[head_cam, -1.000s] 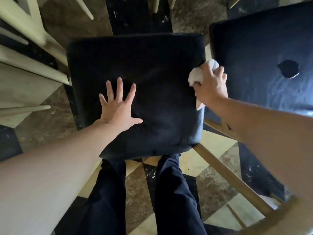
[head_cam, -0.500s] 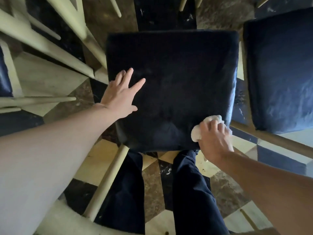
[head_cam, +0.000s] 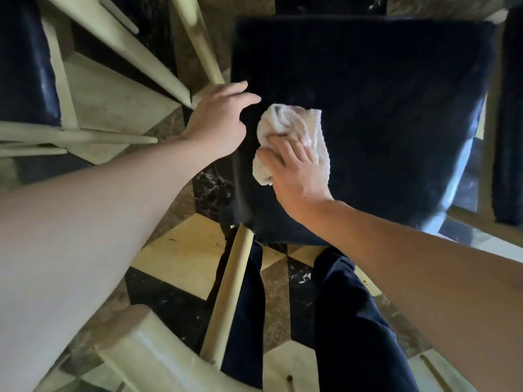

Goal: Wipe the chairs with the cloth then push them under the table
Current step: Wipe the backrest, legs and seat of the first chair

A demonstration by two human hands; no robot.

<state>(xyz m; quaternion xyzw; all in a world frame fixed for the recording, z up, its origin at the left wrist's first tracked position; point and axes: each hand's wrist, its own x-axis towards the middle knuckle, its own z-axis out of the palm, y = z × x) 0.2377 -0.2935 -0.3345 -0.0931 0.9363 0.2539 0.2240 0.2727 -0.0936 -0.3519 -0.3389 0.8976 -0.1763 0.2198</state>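
Quick count from the head view: three dark chair seats show up, the middle chair seat, a second chair seat at the left edge, and a sliver of a third chair seat on the far right. One white cloth, bunched up. Two hands, left hand and right hand. Two dark trouser legs. The pale wooden chair legs overlap too much to count properly.
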